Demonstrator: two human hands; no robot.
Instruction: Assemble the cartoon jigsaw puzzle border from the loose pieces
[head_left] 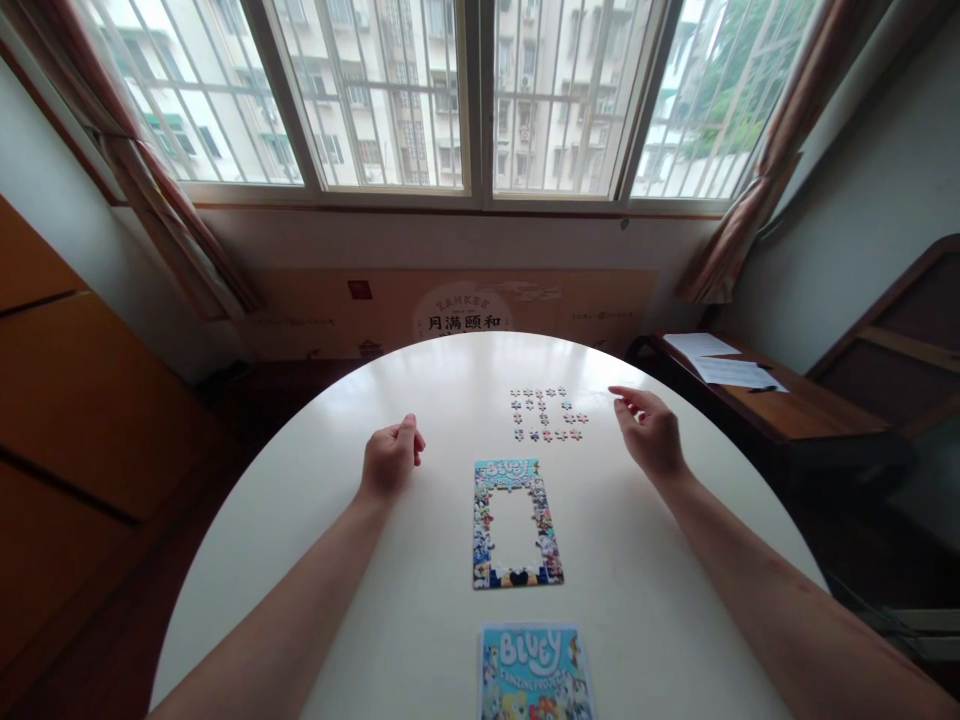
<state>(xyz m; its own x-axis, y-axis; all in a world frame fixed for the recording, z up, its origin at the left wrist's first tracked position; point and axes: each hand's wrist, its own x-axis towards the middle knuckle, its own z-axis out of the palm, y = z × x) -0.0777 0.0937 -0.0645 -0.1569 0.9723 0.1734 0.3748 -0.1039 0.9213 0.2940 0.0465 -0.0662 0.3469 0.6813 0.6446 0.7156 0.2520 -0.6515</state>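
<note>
My left hand (390, 458) rests on the white table, closed in a loose fist with the thumb on top; I see nothing in it. To the right, my right hand (649, 432) is held over the tabletop with its index finger stretched out and the other fingers partly curled. It appears to hold nothing. Nearest to it are several loose jigsaw pieces (544, 420), laid out in rough rows. Between my forearms lies a jigsaw puzzle (481, 520) with its border assembled and a white gap in the middle.
A blue "Bluey" picture sheet (532, 672) lies at the near edge, cut off by the frame. The round white table (300, 520) fills the middle. Papers (724, 365) lie on a wooden side table (817, 412) at right, beside a wooden chair. Barred windows stand behind.
</note>
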